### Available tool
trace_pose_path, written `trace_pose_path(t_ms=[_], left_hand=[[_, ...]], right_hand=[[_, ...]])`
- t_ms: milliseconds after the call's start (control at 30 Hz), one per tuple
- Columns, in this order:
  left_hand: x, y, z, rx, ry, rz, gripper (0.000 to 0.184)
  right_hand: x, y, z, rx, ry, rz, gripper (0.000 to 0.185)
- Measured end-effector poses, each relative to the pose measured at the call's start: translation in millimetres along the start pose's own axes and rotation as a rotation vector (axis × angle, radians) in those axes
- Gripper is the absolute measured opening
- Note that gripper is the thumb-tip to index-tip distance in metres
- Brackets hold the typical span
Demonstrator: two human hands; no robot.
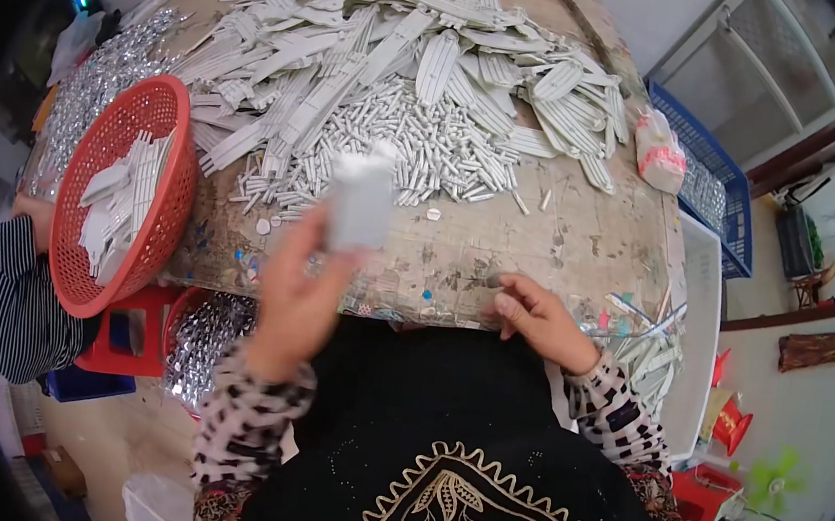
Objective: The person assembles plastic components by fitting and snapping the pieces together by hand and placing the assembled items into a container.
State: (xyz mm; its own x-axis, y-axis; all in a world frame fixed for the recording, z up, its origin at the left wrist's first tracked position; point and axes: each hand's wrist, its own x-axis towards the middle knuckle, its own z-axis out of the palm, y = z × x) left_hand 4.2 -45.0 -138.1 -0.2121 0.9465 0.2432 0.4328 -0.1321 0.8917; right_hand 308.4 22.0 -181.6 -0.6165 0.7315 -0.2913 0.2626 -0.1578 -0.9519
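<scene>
My left hand (299,289) is raised over the front of the table, closed on a flat white rectangular piece (361,203). Motion blurs both, so the piece's details do not show. At the table's front edge my right hand (542,323) has its fingers loosely bent and apart, with nothing visible held. Beyond the hands lies a heap of short white sticks (419,145). Behind it rises a large pile of flat white ribbed strips (356,64), some fanned out. Two small white discs lie loose, one disc (433,215) right of the held piece.
A red plastic basket (177,202) with white strips tilts at the table's left. Shiny silver pieces (103,80) are heaped behind it. Another person's striped sleeve (17,297) is at far left. On the right are a white bin (697,328), a blue crate (742,227) and a wrapped packet (661,153).
</scene>
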Motion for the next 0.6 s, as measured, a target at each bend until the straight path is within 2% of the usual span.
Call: trace_pose_path(t_ms=[33,67,133,233,300,333,367,400,433,467,500,567,600], left_hand=[[0.6,-12.8,-18.4,-0.135,0.230,0.048,0.044],[7.2,-9.1,-47.2,-0.207,0.298,0.089,0.043],[18.1,-3.3,-105.1,-0.187,0.484,0.029,0.047],[39.5,-18.3,-206.6,-0.017,0.422,-0.014,0.049],[50.3,-33.6,-249.8,0.456,0.609,-0.006,0.046],[47.4,-34.1,-258.3,0.473,0.625,-0.006,0.046],[42.5,-36.8,-266.9,0.802,0.629,0.123,0.044],[39.5,-39.1,-274.2,1.129,0.612,0.253,0.043],[38.1,-29.9,-253.3,0.979,0.621,0.216,0.040],[37.6,-26.4,-229.8,0.654,0.560,0.275,0.036],[37.5,-22.7,-202.1,0.499,0.534,0.333,0.032],[33.3,-18.3,-159.8,0.544,0.309,0.199,0.029],[38.3,-25.2,-139.9,0.419,0.197,0.189,0.026]], right_hand=[[5.1,-2.7,-2.2,0.037,0.028,-0.026,0.036],[10.8,-6.3,-6.9,0.040,0.025,-0.025,0.036],[21.3,-14.8,-18.1,-0.038,0.055,-0.026,0.034],[45.7,-19.8,-32.2,-0.082,0.129,-0.070,0.031],[66.3,-11.6,-45.8,-0.132,0.170,-0.136,0.031],[79.2,-7.2,-53.7,-0.312,0.240,-0.205,0.029],[93.2,-5.6,-60.0,-0.486,0.309,-0.281,0.028],[103.8,-8.5,-65.8,-0.474,0.292,-0.297,0.028],[112.1,-11.1,-72.1,-0.805,0.418,-0.417,0.029],[120.3,-14.7,-75.2,-1.139,0.545,-0.536,0.030],[127.9,-20.4,-75.4,-1.136,0.532,-0.548,0.030],[139.8,-33.4,-78.2,-1.556,0.575,-0.345,0.028],[144.8,-33.9,-81.4,-1.560,0.572,-0.355,0.028]])
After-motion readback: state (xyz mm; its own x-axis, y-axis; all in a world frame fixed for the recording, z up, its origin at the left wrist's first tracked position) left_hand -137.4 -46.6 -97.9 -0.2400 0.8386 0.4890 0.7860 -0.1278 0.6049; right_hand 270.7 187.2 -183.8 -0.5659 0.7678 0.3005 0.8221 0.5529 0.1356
